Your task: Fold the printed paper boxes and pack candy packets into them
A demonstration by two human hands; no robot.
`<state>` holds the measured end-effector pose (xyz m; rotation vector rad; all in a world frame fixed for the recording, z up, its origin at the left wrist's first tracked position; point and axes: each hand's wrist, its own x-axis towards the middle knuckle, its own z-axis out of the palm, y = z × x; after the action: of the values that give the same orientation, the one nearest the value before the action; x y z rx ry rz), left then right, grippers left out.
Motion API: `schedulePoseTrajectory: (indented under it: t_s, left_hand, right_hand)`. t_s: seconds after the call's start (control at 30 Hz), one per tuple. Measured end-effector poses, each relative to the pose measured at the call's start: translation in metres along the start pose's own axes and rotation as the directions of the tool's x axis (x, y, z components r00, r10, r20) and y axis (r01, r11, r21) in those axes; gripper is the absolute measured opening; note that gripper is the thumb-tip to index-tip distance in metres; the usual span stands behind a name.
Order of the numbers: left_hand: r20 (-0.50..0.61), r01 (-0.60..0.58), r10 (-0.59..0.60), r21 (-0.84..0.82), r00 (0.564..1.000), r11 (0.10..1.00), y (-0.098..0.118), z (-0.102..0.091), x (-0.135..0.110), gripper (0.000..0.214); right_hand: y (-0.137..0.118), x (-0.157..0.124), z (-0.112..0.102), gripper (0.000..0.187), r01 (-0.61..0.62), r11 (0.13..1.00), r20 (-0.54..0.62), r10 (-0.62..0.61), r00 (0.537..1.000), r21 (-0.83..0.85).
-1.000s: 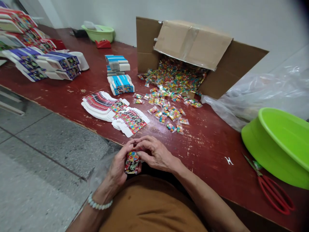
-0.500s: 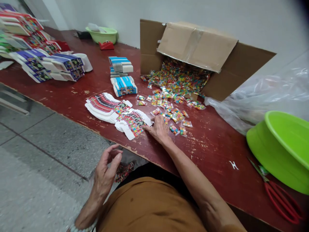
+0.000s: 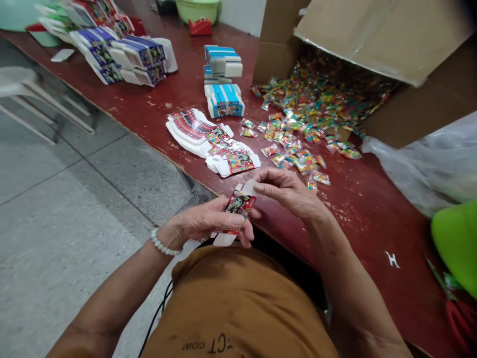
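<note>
Toward six o'clock, held in curled left hand [image 3: 203, 219]: small red carton [image 3: 239, 205], white flap [image 3: 248, 188] pinched by right hand [image 3: 288, 191]. Scratched red table [image 3: 359, 223] at three, grey floor [image 3: 55, 238] at eight. Cut off: red scissors [image 3: 453, 309] and green tub [image 3: 456, 243] toward four, cardboard box [image 3: 372, 35] at two.

smooth printed card box [image 3: 240, 205] at centre, shiny clear plastic packets [image 3: 320, 102], matt brown cardboard carton [image 3: 383, 37] upper right, scuffed, worn red tabletop [image 3: 361, 214]

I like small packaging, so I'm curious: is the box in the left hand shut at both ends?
No, white flaps stick out at both ends of the box in the left hand.
</note>
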<state>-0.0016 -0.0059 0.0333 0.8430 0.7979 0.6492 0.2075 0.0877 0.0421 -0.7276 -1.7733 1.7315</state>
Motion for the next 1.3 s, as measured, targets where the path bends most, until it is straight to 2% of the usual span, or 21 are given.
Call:
schedulePoseTrajectory:
  t_s: [0.07, 0.2, 0.3, 0.43, 0.53, 0.6, 0.67, 0.77, 0.87, 0.93, 1.03, 1.1, 1.2, 1.3]
  left_hand:
    - [0.001, -0.004, 0.004, -0.092, 1.0, 0.996, -0.01, 0.004, 0.001, 0.044]
    - [-0.136, -0.08, 0.065, -0.102, 0.989, 0.992, -0.023, 0.006, 0.005, 0.041]
    - [-0.23, -0.102, 0.079, -0.088, 0.97, 0.991, -0.024, 0.007, 0.007, 0.034]
    - [-0.379, -0.193, 0.135, -0.12, 0.916, 0.974, -0.026, 0.013, 0.01, 0.034]
    - [-0.441, -0.204, 0.123, -0.142, 0.889, 0.969, -0.03, 0.016, 0.016, 0.039]
    - [-0.472, -0.206, 0.124, -0.126, 0.873, 0.971, -0.033, 0.018, 0.019, 0.042]
    - [-0.527, -0.245, 0.171, -0.074, 0.832, 0.967, -0.033, 0.021, 0.021, 0.048]
    - [-0.63, -0.351, 0.295, 0.038, 0.719, 0.936, -0.032, 0.025, 0.019, 0.066]
    - [-0.681, -0.414, 0.405, 0.161, 0.61, 0.896, -0.032, 0.03, 0.015, 0.074]
    - [-0.691, -0.411, 0.433, 0.211, 0.579, 0.887, -0.034, 0.031, 0.013, 0.07]
    - [-0.691, -0.374, 0.395, 0.191, 0.605, 0.907, -0.034, 0.028, 0.011, 0.057]
    - [-0.67, -0.343, 0.354, 0.155, 0.653, 0.926, -0.033, 0.024, 0.012, 0.049]
    - [-0.61, -0.297, 0.298, 0.107, 0.734, 0.949, -0.031, 0.02, 0.013, 0.041]
    - [-0.564, -0.293, 0.294, 0.095, 0.772, 0.952, -0.032, 0.019, 0.014, 0.039]
  right_hand:
    - [0.0, 0.002, 0.006, 0.024, 0.028, 0.999, -0.005, -0.028, 1.0, -0.03]
    - [0.005, 0.008, 0.017, 0.027, 0.053, 0.998, -0.036, -0.053, 0.998, -0.022]
    - [0.01, 0.006, 0.024, 0.031, 0.031, 0.998, -0.053, -0.028, 0.998, 0.063]
    - [0.016, -0.002, 0.037, 0.047, -0.034, 0.966, -0.099, 0.061, 0.993, 0.255]
    - [0.02, -0.007, 0.047, 0.033, -0.121, 0.935, -0.066, 0.152, 0.986, 0.333]
    - [0.022, -0.009, 0.051, 0.029, -0.119, 0.945, -0.155, 0.173, 0.973, 0.305]
    - [0.023, -0.009, 0.052, 0.025, -0.083, 0.976, -0.286, 0.14, 0.948, 0.204]
    - [0.024, -0.007, 0.049, 0.018, -0.056, 0.996, -0.368, 0.076, 0.927, 0.064]
    - [0.028, -0.006, 0.05, 0.031, -0.019, 0.995, -0.395, 0.058, 0.917, 0.1]
    - [0.034, -0.006, 0.053, 0.032, 0.029, 0.987, -0.39, 0.036, 0.92, 0.16]
    - [0.043, -0.008, 0.057, 0.029, 0.043, 0.971, -0.354, 0.044, 0.934, 0.234]
    - [0.047, -0.009, 0.056, 0.037, -0.044, 0.95, -0.31, 0.145, 0.94, 0.309]
    - [0.046, -0.01, 0.05, 0.046, -0.215, 0.866, -0.188, 0.328, 0.926, 0.451]
    - [0.038, -0.01, 0.044, 0.049, -0.222, 0.831, -0.189, 0.36, 0.913, 0.51]
